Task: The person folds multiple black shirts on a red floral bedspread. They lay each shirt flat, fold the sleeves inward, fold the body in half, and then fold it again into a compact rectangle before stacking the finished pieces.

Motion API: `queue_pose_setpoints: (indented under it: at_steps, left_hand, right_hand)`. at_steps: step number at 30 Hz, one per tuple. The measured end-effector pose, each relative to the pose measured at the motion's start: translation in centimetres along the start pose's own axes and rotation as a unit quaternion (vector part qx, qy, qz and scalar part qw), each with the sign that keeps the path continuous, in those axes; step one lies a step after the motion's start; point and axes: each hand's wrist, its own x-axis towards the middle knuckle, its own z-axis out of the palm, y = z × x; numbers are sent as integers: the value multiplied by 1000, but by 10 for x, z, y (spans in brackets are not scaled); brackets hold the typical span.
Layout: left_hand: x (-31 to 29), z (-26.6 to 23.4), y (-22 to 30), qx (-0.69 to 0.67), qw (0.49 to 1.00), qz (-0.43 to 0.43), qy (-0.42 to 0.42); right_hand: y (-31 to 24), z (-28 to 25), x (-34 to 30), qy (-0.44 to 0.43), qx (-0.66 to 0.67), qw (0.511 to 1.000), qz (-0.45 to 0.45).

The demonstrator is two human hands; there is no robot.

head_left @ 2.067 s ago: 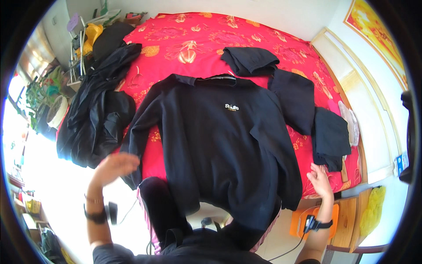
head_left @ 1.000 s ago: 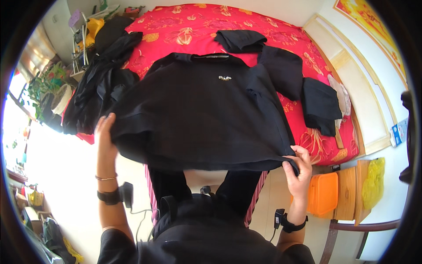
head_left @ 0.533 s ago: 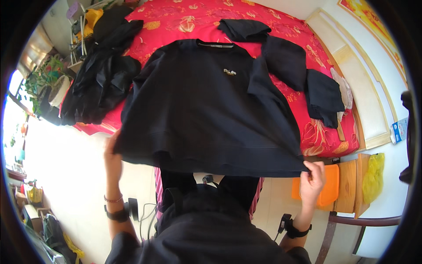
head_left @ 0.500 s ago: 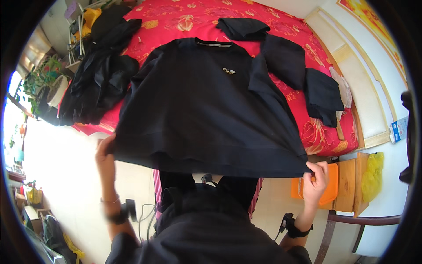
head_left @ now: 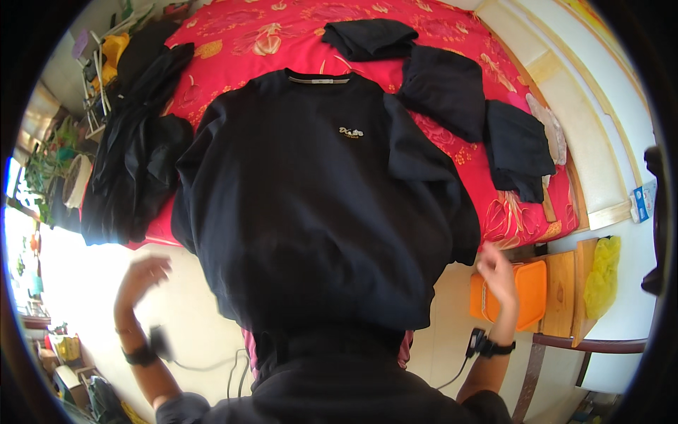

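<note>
A black long-sleeved sweatshirt (head_left: 311, 191) with a small pale emblem on its chest lies front up on the bed, neckline away from me. Its hem hangs over the near edge, down to my lap. My left hand (head_left: 147, 274), a little blurred, is in the air left of the sweatshirt, fingers apart and holding nothing. On the other side my right hand (head_left: 497, 272) hovers just beyond the right sleeve's cuff, loosely opened and empty. Both hands are off the fabric.
Folded black garments (head_left: 443, 90) form a row at the right of the red flowered bedspread (head_left: 268, 42). Loose black clothes (head_left: 131, 169) are heaped at left. An orange plastic bin (head_left: 519, 293) and yellow bag (head_left: 602, 277) sit by wooden furniture at right; cables hang from both wrists.
Both hands have let go of the sweatshirt's hem corners. The left moved outward and down. The stretched hem has dropped toward my lap, and the sleeves now show along the sides.
</note>
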Motion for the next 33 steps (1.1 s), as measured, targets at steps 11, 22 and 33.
queue_pose_setpoints:
  at_steps: [11,22,33]
  left_hand:
    - [250,36,220,221,934,166,-226]
    - [472,114,179,433,887,121,-106]
    - [441,251,240,376,799,422,-204]
  right_hand:
    - [-19,-49,151,2,-228,972,64]
    - [35,-204,257,272,-425,849,155]
    - [-203,142,186,-151,-106,840,-510]
